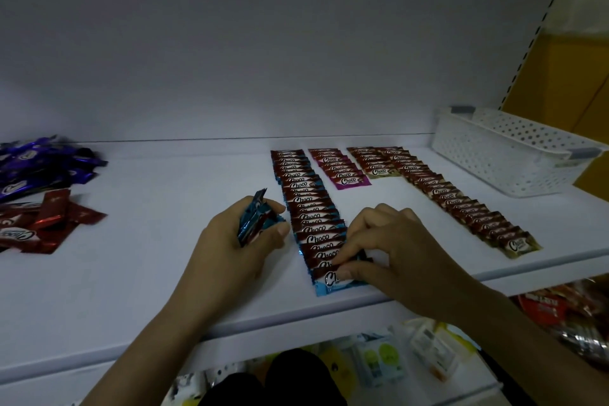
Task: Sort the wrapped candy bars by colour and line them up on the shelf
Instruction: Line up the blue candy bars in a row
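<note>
On the white shelf [164, 273] a long overlapping row of blue-edged candy bars [304, 204] runs from the back toward the front edge. My right hand [389, 250] pinches the nearest blue bar [333, 283] at the front end of that row. Just left of the row, my left hand [244, 241] grips a small bundle of blue bars [255, 219]. A short pink-edged row [339, 170] lies to the right of the blue row. Further right are a short green-edged row [372, 163] and a long green-edged row [461, 204].
A loose heap of purple bars [39, 165] and a heap of red bars [43, 221] lie at the shelf's left. A white perforated basket [504, 155] stands at the back right. Packaged goods [428, 349] fill the shelf below.
</note>
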The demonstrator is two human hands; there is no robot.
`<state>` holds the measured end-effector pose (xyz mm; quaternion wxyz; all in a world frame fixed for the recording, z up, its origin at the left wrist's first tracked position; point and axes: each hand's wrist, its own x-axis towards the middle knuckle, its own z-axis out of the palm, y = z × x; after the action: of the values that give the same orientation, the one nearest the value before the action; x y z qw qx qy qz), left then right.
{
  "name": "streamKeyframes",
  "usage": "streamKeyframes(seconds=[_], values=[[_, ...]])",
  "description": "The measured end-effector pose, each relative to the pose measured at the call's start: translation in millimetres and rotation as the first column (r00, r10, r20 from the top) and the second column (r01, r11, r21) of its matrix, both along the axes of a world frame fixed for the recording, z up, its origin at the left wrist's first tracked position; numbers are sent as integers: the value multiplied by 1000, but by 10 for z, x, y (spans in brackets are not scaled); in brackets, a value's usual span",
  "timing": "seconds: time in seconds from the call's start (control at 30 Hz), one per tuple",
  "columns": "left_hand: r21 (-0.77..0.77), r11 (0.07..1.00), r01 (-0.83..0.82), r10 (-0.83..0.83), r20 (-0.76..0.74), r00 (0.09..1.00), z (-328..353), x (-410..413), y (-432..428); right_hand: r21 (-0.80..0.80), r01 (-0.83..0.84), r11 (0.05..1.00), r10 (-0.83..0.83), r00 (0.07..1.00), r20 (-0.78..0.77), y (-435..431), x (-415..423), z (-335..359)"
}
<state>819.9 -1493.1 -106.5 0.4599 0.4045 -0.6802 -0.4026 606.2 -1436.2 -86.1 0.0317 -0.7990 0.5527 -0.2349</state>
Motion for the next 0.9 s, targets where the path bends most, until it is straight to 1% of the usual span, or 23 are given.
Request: streamKeyframes(seconds=[0.27,0.33,0.4,0.47,0.57,0.6,0.67,0.73,0.77,0.83,0.9], values=[[6,1000,7,-7,0,1000,-21,-4,-24,0,-1,1000,1,996,91,2,10,-1],[20,1000,22,-21,-30,999,-5,-4,-53,-44,8,999,0,982,191,-44,13,23],[72,996,52,-47,-66,997,43,11,-135,-133,9,991,33,950,312,-148,35,85],[117,990,81,-75,-61,995,111,48,-291,-157,1,988,64,911,408,-324,97,179],[94,990,106,-105,-9,994,227,141,-608,-50,-78,996,93,829,552,-683,272,376],[79,990,113,-114,12,993,252,171,-706,-3,-121,993,102,819,565,-810,358,446],[42,992,119,-121,53,991,266,228,-883,60,-194,979,141,861,488,-1077,540,545],[-1,995,101,-101,86,991,260,273,-1048,71,-227,971,186,909,374,-1334,705,603],[-14,996,88,-86,92,992,251,292,-1125,62,-238,969,203,917,344,-1456,771,631],[-23,998,62,-60,96,994,214,330,-1256,52,-246,968,216,921,325,-1688,843,664],[-4,1000,18,-18,68,998,158,375,-1349,79,-231,970,192,921,340,-1898,852,672]])
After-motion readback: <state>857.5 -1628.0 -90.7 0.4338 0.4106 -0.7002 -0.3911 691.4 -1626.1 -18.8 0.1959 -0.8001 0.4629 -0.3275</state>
